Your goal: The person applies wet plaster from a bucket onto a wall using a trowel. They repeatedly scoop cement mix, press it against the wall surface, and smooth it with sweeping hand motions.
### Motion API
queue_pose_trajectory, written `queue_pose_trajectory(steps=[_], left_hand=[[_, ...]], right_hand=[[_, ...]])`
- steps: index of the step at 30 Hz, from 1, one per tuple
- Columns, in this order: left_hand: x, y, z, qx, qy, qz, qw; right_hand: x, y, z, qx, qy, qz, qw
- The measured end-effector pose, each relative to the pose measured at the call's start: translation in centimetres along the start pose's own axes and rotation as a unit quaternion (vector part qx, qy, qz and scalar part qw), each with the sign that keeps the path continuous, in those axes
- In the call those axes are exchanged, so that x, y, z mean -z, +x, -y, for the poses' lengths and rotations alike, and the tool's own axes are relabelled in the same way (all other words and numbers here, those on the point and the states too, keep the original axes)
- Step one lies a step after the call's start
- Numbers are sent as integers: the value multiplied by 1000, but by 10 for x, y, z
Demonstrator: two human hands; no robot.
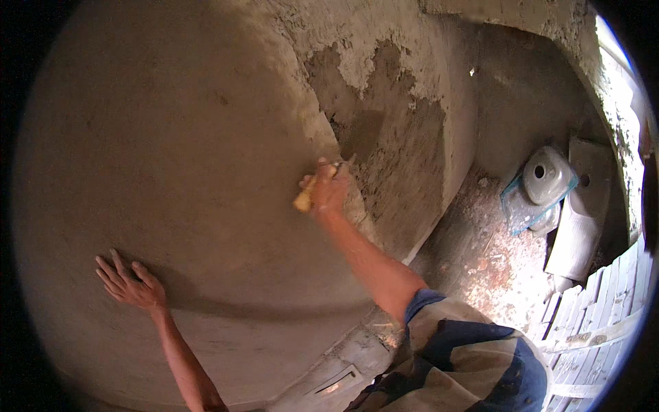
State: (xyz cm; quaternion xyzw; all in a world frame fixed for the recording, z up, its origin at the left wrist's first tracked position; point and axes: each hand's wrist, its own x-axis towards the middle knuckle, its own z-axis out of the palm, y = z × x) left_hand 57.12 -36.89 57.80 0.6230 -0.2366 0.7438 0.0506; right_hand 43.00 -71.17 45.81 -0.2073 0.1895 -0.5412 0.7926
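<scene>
My right hand [328, 189] is closed around the yellowish handle of a trowel [303, 200], at the edge of the smooth grey-brown plaster [185, 151]. Thin metal shows just past my fingers. Beyond it, a darker flat patch looks like the blade, though it blends with the wall behind. My left hand [134, 285] lies lower on the left, its fingers spread against or close to the plaster, and holds nothing. Right of the trowel, a rough recessed strip of wall [405, 151] carries patchy, darker mortar.
At the right, a metal sink basin [546, 175] in blue-edged plastic wrap leans by a second sink with a ribbed drainboard [573, 237]. Debris covers the floor [498, 275]. White slats [594, 323] stand at lower right. A wall box [338, 379] sits low near my right arm.
</scene>
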Motion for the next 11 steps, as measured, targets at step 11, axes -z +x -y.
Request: queue_pose_trajectory(steps=[11], left_hand=[[-9,-13,6,79,-80,196,974]], right_hand=[[5,-47,107,-266,182,329,887]])
